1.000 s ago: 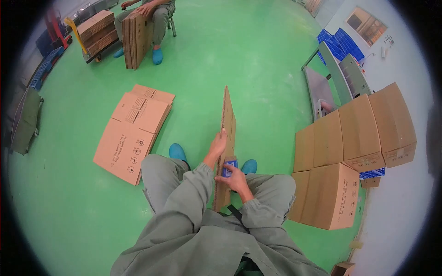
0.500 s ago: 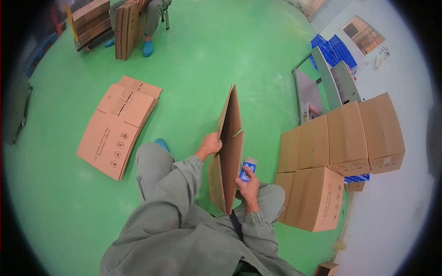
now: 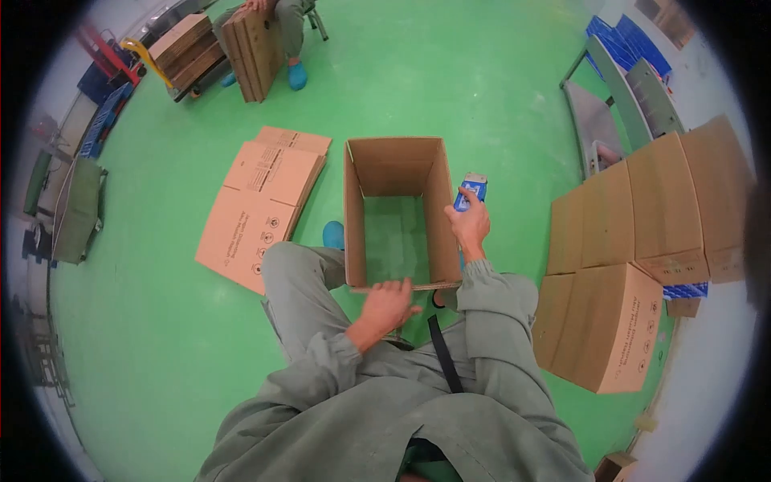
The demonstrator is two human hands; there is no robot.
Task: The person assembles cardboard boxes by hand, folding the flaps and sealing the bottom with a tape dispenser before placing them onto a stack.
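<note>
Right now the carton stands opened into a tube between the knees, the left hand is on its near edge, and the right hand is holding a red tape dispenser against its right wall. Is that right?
Not quite: the tape dispenser is blue, not red. The head view shows the rest as you say: the carton is opened into a tube between the knees, the left hand is on its near edge, and the right hand holds the dispenser against its right wall.

This is a packing area in a factory or warehouse, with a green-painted floor (image 3: 482, 72). Left of the opened carton (image 3: 397, 210) lies a stack of flattened cartons (image 3: 261, 205); right of it stand assembled boxes (image 3: 642, 241). Beyond it, a seated co-worker (image 3: 281, 24) holds more flat cartons beside a loaded trolley (image 3: 181, 48). Blue crates (image 3: 626, 36) sit far right.
</note>
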